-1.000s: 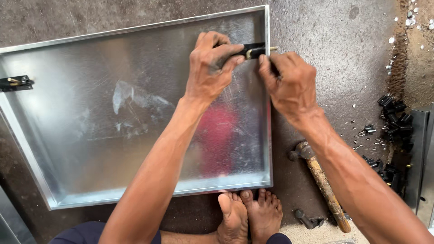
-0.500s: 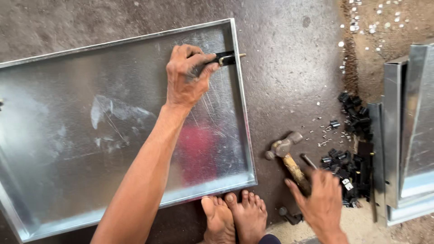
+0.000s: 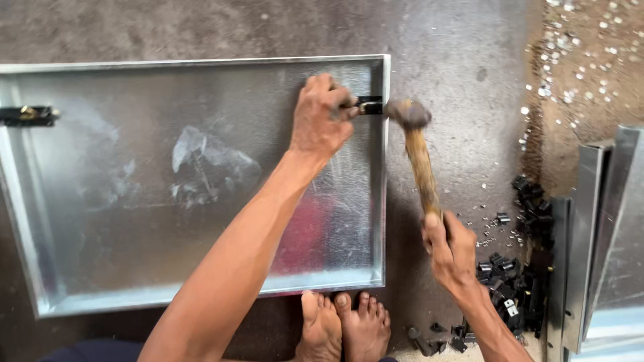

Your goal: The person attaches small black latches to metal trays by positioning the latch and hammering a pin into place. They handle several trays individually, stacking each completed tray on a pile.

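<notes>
A large shallow tray of shiny sheet metal (image 3: 100,201) lies flat on the concrete floor. My left hand (image 3: 322,117) presses a small black clip (image 3: 369,105) against the tray's right rim. My right hand (image 3: 448,249) grips the wooden handle of a hammer (image 3: 419,157). The hammer's head sits at the rim, right beside the black clip. A second black clip (image 3: 27,115) is fixed on the tray's left rim.
My bare feet (image 3: 345,328) rest at the tray's near edge. A heap of small black clips (image 3: 516,268) lies on the floor to the right, with scattered small rivets (image 3: 570,60) beyond. More sheet-metal pieces (image 3: 597,241) stand at the far right.
My right hand left the clip, picked the hammer up from the floor and brought its head to the tray's right rim. The left hand stayed on the clip.
</notes>
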